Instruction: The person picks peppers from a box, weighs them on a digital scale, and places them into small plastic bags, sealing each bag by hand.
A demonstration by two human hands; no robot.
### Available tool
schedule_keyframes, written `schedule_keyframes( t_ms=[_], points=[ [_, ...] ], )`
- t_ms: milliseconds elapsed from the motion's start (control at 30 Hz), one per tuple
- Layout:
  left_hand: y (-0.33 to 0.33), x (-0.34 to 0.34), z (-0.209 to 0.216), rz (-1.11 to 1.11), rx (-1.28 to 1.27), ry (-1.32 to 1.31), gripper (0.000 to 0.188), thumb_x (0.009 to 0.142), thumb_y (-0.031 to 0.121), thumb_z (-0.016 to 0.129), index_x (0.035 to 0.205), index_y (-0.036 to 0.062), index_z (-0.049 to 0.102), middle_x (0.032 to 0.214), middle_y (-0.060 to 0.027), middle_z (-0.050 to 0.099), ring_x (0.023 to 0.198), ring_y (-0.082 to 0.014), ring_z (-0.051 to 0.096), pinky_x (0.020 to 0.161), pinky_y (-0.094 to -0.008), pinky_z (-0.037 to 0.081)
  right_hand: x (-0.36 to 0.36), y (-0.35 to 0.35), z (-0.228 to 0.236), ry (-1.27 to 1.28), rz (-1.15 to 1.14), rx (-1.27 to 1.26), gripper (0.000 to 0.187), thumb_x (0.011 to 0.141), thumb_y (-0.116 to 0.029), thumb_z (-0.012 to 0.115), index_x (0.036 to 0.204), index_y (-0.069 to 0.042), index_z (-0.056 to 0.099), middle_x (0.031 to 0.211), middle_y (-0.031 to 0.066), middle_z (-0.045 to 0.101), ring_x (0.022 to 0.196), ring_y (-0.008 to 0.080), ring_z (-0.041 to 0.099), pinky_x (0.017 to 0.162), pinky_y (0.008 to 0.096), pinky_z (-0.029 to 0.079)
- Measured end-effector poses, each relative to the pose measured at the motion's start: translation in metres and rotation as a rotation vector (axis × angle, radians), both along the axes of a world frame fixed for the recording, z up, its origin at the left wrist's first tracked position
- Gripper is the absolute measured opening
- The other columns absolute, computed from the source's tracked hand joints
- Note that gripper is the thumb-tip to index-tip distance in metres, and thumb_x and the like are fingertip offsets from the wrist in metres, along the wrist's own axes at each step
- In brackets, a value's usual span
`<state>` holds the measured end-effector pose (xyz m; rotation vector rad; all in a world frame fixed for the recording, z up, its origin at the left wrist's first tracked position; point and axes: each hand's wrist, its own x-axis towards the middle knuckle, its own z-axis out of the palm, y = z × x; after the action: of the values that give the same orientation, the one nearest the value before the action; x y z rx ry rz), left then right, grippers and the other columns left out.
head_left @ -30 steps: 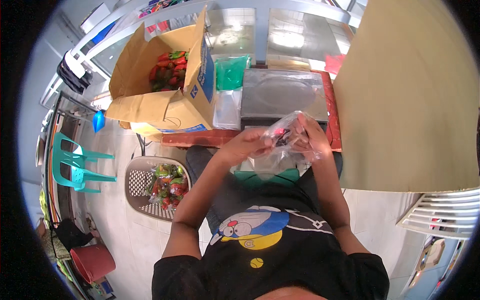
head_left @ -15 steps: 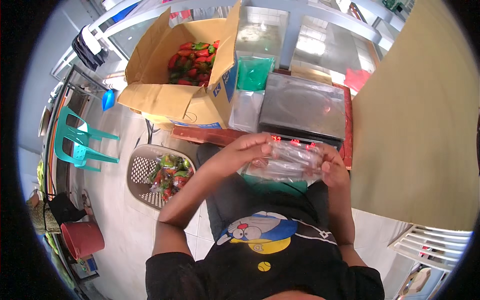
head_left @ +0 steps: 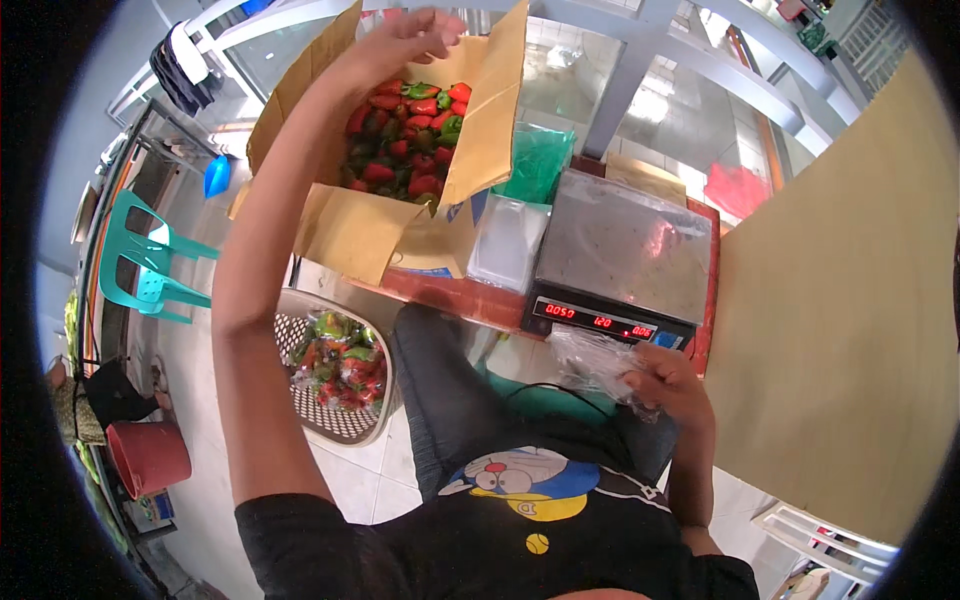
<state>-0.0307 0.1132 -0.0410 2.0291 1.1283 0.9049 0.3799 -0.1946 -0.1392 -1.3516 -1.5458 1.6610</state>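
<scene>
My left hand (head_left: 415,38) is raised over the far part of a cardboard box (head_left: 345,235), empty, its fingers loosely apart. Red and green peppers (head_left: 405,140) fill the box below it. In front of the scale, my right hand (head_left: 668,380) grips a crumpled clear plastic bag (head_left: 597,362) near my lap. The digital scale (head_left: 628,245) has a bare metal plate and lit red digits. A beige slotted basket (head_left: 385,425) on the floor at my left holds bagged peppers (head_left: 345,365).
A stack of clear plastic bags (head_left: 508,240) and a green plastic bag (head_left: 540,165) lie between box and scale on a reddish low table (head_left: 460,305). A tall tan board (head_left: 830,290) walls off the right. A teal chair (head_left: 150,265) stands at left.
My left hand has let go of the clear plastic bag and swung up and left over the box. My right hand keeps the bag, slightly lower. The view has shifted a little.
</scene>
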Motion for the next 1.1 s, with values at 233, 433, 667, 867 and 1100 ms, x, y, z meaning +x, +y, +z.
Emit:
schedule_keyframes(
  t_ms=[233,433,667,867,1100],
  points=[
    [0.170,-0.061,-0.197,-0.013,-0.359,0.965,0.072,0.076,0.057,0.071,0.130,0.0113,0.056,0.116,-0.0132,0.065,0.101,-0.0279,0.061,0.088,-0.0394,0.049,-0.008,0.006,-0.007,-0.081,0.056,0.015,0.023,0.091,-0.026,0.065,0.091,-0.004,0.059,0.071,-0.0012,0.050,0.066,0.0075,0.047,0.056,0.0258,0.038],
    [0.168,-0.010,-0.192,-0.035,-0.653,0.743,0.072,0.077,0.056,0.070,0.131,0.0114,0.055,0.116,-0.0126,0.065,0.100,-0.0273,0.062,0.087,-0.0397,0.050,0.002,0.009,-0.032,0.022,-0.148,0.036,0.023,0.091,-0.024,0.065,0.096,-0.002,0.064,0.069,-0.0054,0.051,0.057,0.0028,0.044,0.051,0.0209,0.034],
    [0.113,0.017,-0.148,0.076,-0.807,0.344,0.071,0.079,0.056,0.069,0.132,0.0115,0.053,0.116,-0.0119,0.065,0.100,-0.0267,0.063,0.086,-0.0401,0.051,0.009,0.011,-0.028,0.100,-0.230,0.020,0.020,0.090,-0.021,0.065,0.096,-0.002,0.064,0.069,-0.0057,0.049,0.059,0.0026,0.042,0.052,0.0215,0.031],
    [0.043,0.036,-0.103,0.163,-0.874,0.103,0.071,0.080,0.056,0.068,0.133,0.0115,0.052,0.116,-0.0114,0.065,0.099,-0.0262,0.063,0.084,-0.0404,0.052,0.016,0.011,-0.029,0.118,-0.243,0.036,0.017,0.092,-0.021,0.063,0.093,-0.003,0.062,0.068,-0.0068,0.045,0.060,0.0020,0.040,0.052,0.0209,0.029],
    [-0.032,0.043,-0.070,0.274,-0.923,-0.130,0.070,0.082,0.056,0.066,0.134,0.0116,0.051,0.116,-0.0107,0.065,0.099,-0.0255,0.064,0.083,-0.0408,0.053,0.015,0.012,-0.031,0.091,-0.215,0.084,0.018,0.092,-0.022,0.063,0.089,-0.004,0.060,0.068,-0.0066,0.043,0.061,0.0018,0.039,0.052,0.0213,0.028]
  ],
)
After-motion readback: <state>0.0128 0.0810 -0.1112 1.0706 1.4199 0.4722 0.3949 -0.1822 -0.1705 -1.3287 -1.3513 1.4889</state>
